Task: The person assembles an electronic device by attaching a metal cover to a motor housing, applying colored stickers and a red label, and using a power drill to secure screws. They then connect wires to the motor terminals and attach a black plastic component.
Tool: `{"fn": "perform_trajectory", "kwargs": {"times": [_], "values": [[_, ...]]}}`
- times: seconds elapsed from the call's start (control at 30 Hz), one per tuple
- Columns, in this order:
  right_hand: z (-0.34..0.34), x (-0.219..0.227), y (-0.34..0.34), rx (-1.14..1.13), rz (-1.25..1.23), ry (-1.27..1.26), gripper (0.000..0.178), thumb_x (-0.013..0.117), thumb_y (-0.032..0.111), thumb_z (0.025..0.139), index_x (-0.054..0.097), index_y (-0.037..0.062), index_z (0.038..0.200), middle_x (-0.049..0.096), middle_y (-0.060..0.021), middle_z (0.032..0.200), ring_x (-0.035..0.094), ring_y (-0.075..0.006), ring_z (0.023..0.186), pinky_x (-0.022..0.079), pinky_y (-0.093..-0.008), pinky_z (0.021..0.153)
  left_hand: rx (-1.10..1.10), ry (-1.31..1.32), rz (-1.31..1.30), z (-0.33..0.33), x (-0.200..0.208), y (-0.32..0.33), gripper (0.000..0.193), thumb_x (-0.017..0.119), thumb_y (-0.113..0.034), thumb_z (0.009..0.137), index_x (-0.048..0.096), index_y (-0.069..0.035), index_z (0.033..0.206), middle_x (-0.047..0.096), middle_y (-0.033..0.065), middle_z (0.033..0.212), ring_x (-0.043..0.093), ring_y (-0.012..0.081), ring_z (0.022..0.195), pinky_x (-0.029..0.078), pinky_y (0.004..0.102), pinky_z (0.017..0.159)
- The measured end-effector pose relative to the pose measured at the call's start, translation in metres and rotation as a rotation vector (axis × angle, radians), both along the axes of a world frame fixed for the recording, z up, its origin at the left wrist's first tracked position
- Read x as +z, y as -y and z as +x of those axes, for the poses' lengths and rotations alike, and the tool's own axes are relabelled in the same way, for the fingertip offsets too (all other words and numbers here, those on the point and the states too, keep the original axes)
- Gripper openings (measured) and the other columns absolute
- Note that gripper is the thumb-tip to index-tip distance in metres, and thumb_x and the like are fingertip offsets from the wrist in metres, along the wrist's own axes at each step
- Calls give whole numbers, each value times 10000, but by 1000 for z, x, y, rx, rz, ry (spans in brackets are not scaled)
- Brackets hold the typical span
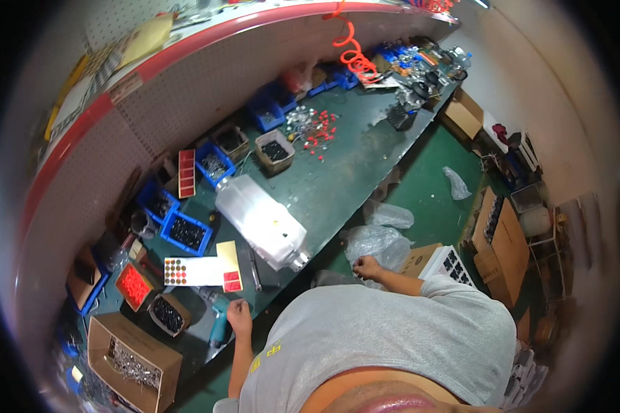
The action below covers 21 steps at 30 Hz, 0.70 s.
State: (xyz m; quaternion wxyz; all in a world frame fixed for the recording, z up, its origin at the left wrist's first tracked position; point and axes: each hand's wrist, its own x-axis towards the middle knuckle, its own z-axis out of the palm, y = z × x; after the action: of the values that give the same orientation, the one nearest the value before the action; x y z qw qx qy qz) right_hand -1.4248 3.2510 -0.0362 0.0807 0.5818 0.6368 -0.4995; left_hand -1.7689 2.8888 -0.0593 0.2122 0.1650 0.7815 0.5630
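Observation:
My left hand (240,316) is curled at the bench's front edge, right beside a teal cordless drill (219,321) lying on its side. Whether the fingers touch the drill or hold something small is hard to see. Off the bench to the right, my right hand (368,267) has its fingers bent together over a crumpled clear plastic bag (379,244); what they pinch, if anything, is hidden. Between and beyond the hands, a shiny pale box-shaped housing (263,221) with metal necks lies across the bench. A slim metal tool (255,270) rests near its left end.
Sticker sheets (193,271) lie left of the housing. Blue bins (186,233) of small parts line the bench's back. A carton of metal parts (134,361) stands at near left. An orange coiled hose (355,58) hangs at the back. Cardboard boxes (503,248) stand on the right floor.

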Motion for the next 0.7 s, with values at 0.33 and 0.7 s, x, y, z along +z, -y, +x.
{"fn": "perform_trajectory", "kwargs": {"times": [0.33, 0.7], "values": [[1, -22, -54, 134, -38, -65, 130, 710, 154, 827, 694, 26, 808, 673, -76, 723, 661, -168, 622, 549, -326, 526, 78, -99, -222, 32, 12, -6, 121, 686, -62, 867, 700, 58, 882, 676, 113, 727, 632, 158, 672, 516, 322, 644], [52, -80, -163, 55, -182, -140, 53, 692, 123, 866, 693, 72, 852, 665, -70, 724, 646, -181, 587, 532, -342, 499, 81, -239, -493, 125, -6, 12, 200, 673, -199, 840, 748, -14, 855, 721, 208, 923, 705, 389, 879, 561, 454, 781]]}}
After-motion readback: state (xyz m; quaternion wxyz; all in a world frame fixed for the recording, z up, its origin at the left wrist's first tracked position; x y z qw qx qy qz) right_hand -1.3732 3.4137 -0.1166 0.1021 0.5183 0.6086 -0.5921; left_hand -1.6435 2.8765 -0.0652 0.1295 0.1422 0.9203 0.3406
